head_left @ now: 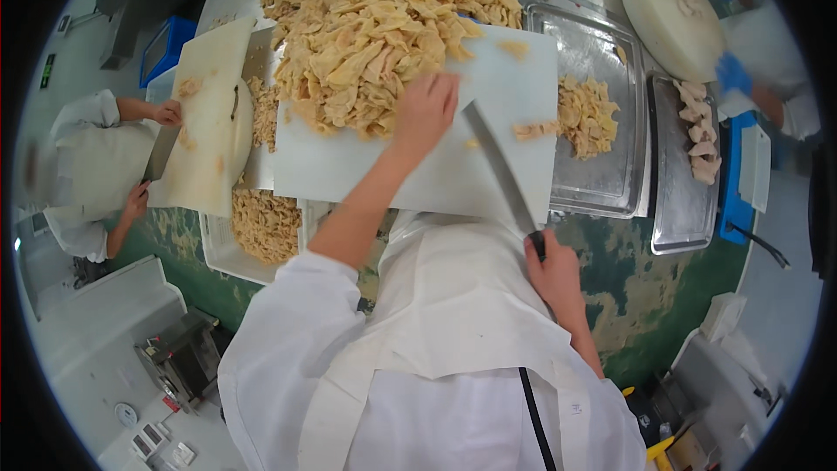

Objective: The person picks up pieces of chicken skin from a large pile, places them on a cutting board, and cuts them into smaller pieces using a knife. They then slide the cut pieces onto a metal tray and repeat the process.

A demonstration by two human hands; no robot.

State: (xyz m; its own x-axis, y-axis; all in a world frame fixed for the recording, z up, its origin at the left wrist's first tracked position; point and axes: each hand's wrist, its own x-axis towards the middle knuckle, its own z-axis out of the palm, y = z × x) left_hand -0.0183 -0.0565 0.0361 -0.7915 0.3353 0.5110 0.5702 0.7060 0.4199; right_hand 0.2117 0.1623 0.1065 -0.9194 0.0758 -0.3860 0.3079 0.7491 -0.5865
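Tray (610, 183) holding cut strips (586, 113), left hand (425, 112) open on pile (366, 52), right hand (551, 269) gripping knife (499, 166)

Two rectangular white plastic cutting boards (488, 122) (209, 113) and one round thick white chopping block (673, 16) — two flat steel trays (602, 96) (684, 209), one long steel cleaver (501, 170), and three people in white coats.

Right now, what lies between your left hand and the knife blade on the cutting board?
In the head view, only bare white cutting board lies between the left hand and the knife. The heap of pale strips lies beyond the hand.
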